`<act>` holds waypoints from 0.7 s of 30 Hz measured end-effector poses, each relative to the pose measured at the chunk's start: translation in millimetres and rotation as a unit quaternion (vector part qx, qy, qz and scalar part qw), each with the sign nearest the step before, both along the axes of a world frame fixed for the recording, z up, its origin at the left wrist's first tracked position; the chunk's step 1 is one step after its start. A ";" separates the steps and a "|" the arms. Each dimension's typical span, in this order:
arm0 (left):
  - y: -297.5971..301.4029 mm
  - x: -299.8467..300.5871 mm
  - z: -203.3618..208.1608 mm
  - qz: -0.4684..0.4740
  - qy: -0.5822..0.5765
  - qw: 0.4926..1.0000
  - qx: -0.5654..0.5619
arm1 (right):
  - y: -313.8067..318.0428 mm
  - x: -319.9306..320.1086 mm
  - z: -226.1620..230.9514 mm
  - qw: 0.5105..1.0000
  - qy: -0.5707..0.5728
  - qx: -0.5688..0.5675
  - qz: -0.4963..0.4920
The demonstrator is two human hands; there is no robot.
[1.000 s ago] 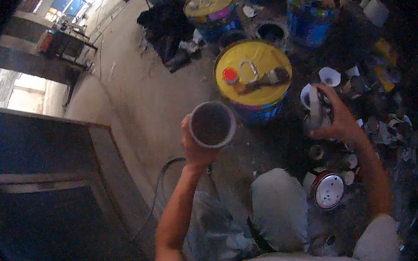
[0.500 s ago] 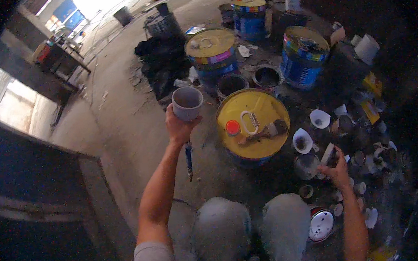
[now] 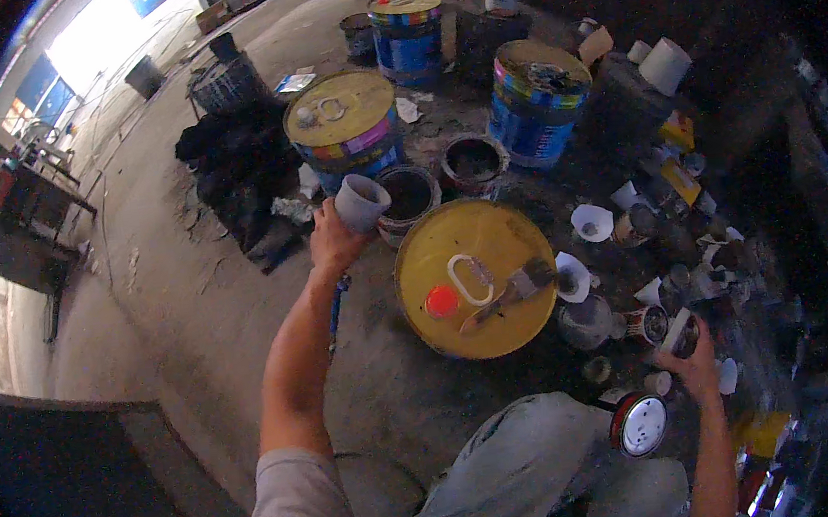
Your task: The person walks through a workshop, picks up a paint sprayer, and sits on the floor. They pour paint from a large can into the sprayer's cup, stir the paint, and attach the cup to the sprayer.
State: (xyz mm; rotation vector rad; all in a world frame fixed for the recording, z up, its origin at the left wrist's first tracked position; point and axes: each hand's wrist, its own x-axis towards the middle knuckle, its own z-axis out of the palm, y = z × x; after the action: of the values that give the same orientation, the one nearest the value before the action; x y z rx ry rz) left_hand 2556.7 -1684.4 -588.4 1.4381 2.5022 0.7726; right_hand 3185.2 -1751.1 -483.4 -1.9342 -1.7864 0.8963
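Observation:
My left hand [image 3: 335, 241] is closed around the lower part of a grey cup [image 3: 362, 202], raised and tilted to the right. A slim blue piece [image 3: 337, 318] like a hose fitting hangs under that hand; how it joins is hidden. On the right, my right hand [image 3: 695, 363] grips a small round thing with a pale rim and dark face [image 3: 681, 334], a can or lid, I cannot tell which. Between my hands stands a large drum with a yellow top [image 3: 433, 247], bearing a red cap [image 3: 442, 302], a handle and a paintbrush [image 3: 512, 294].
Two open buckets with dark insides [image 3: 408, 191] [image 3: 473, 158] stand behind the drum. Blue drums [image 3: 535, 112] are farther back. Crumpled black plastic [image 3: 237, 176] lies left. Small cans, white paper cones [image 3: 592, 222] and a white-topped tin [image 3: 643, 425] crowd the right floor.
The view has turned to the right, and my knees have swung right. The grey cup, nearly upright before, now leans to the right. Both hands keep their hold.

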 end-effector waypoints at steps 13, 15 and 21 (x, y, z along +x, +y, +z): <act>77.1 0.6 18.0 -0.128 0.302 0.930 -0.164 | -63.6 38.5 6.3 0.999 0.007 0.001 -0.047; 91.6 6.0 18.0 -0.133 0.362 0.906 -0.174 | -65.2 37.6 6.1 0.998 -0.017 -0.012 -0.052; 124.8 33.2 20.7 -0.095 0.522 0.823 -0.203 | -63.3 23.3 4.7 0.999 -0.006 0.008 -0.053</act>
State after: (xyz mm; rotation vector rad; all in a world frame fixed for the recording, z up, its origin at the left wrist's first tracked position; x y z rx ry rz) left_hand 2590.0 -1559.6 -567.7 2.2354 2.7674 -0.8087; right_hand 3208.5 -1814.4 -478.7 -2.0082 -1.6746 0.8328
